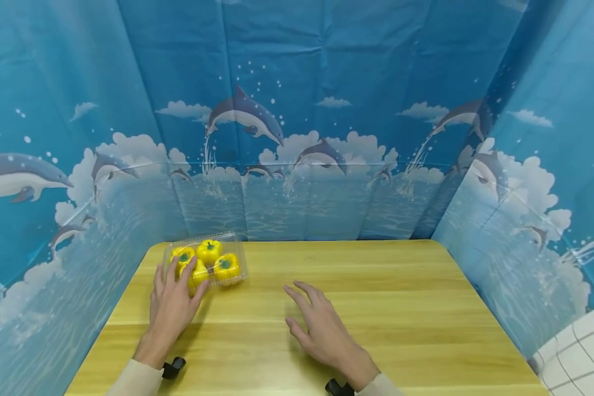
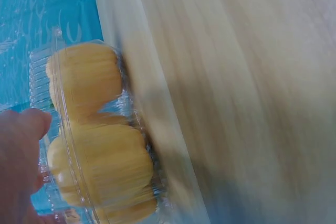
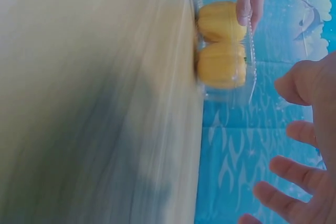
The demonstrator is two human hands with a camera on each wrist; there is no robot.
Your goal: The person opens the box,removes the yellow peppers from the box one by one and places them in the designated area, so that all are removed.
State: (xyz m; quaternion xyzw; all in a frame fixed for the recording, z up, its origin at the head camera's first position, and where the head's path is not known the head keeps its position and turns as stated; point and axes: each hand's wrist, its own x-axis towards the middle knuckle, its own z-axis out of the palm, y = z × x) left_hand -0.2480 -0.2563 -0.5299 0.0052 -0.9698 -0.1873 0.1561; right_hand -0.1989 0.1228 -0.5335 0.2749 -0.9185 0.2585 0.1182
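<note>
At the back left of the table, a clear plastic clamshell box (image 1: 238, 236) holds several yellow bell peppers (image 1: 209, 252) with green stems. My left hand (image 1: 173, 302) rests over the front left of the box, fingers spread across its lid. From the left wrist view, my thumb (image 2: 35, 123) lies at the lid's edge, with the peppers (image 2: 100, 161) showing through the plastic. My right hand (image 1: 322, 330) hovers over the middle of the table, fingers apart and holding nothing. The right wrist view shows its fingers (image 3: 294, 174) loosely bent, away from the box (image 3: 231, 97).
The wooden table (image 1: 376, 297) has its back edge against a blue curtain (image 1: 297, 203) printed with dolphins and clouds. The curtain also runs along both sides. A white gridded surface (image 1: 579, 346) shows at the lower right.
</note>
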